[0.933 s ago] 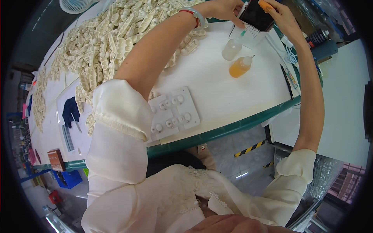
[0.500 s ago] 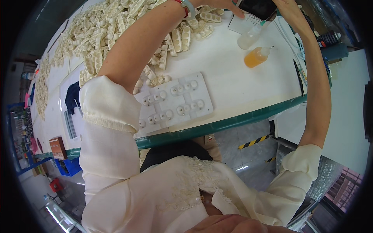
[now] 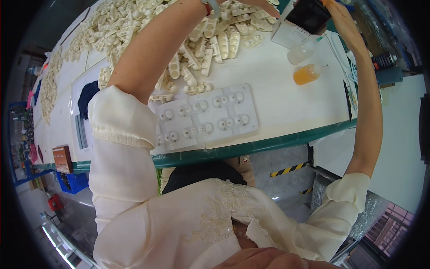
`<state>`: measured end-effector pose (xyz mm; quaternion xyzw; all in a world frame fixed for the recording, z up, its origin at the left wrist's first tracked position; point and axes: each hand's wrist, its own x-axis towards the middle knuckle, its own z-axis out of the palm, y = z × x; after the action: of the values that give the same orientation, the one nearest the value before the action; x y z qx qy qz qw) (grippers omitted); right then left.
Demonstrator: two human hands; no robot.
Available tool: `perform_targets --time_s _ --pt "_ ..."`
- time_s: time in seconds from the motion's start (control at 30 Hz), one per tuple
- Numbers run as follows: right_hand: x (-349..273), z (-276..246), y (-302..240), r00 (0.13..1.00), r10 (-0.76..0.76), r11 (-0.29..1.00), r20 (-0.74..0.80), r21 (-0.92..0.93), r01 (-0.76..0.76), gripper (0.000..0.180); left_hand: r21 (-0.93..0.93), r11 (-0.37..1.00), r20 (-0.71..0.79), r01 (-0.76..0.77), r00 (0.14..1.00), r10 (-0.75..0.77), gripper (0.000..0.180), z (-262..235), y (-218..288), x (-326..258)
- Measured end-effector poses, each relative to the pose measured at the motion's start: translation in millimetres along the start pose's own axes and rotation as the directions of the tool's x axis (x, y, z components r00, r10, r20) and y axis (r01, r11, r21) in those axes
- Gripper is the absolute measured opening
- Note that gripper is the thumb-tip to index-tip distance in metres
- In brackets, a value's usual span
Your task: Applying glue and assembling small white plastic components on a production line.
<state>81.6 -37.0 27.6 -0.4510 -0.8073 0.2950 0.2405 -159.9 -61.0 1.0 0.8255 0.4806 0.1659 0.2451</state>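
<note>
At the top edge, my left hand (image 3: 263,5) shows stretched fingers beside the heap of cream moulded parts (image 3: 210,27), left of a black rectangular object (image 3: 308,16). My right hand (image 3: 339,12) is at that object's upper right corner, with something orange by its fingertips; the frame cuts the fingers off, so their grip is hidden. Under the black object lies a white printed card (image 3: 286,34). Nearer to me, a clear squeeze bottle (image 3: 301,53) and one with orange liquid (image 3: 306,75) stand on the table. A white plate (image 3: 210,134) carries several groups of small rounded pieces.
A green edge strip (image 3: 224,149) runs along the white table's front. Dark blue cloth (image 3: 88,96) lies at the left. A brown box (image 3: 62,159) and a blue bin (image 3: 74,181) are beyond it. A thin black tool (image 3: 347,101) and pale cables (image 3: 333,45) are at the right.
The view has shifted, so the table things appear a little farther right. My left hand now shows less at the top edge, with a wider gap to the black object. Orange shows by my right fingertips.
</note>
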Motion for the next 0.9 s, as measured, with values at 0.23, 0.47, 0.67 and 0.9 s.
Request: perform_targets --time_s 0.23,0.47,0.67,0.9 --pt "-46.4 -13.7 -13.8 0.826 -0.482 0.864 -0.292 -0.317 0.392 0.031 0.357 0.931 0.11 -0.075 0.993 0.038 0.064 -24.2 26.9 -88.8" --pt "-139.0 107.0 -68.6 0.854 -0.471 0.82 0.22 -0.247 0.516 0.04 0.443 0.875 -0.177 0.195 0.976 -0.127 0.047 4.2 53.2 -274.4" --pt "-123.9 189.4 -91.6 0.877 -0.449 0.859 0.174 -0.186 0.477 0.038 0.292 0.778 -0.516 0.556 0.777 -0.362 0.033 39.4 54.4 -384.7" --pt "-120.5 254.7 -152.2 0.608 -0.757 0.637 0.24 0.064 0.768 0.033 0.074 0.84 -0.645 0.537 0.669 -0.371 0.028 72.1 34.5 -417.6"
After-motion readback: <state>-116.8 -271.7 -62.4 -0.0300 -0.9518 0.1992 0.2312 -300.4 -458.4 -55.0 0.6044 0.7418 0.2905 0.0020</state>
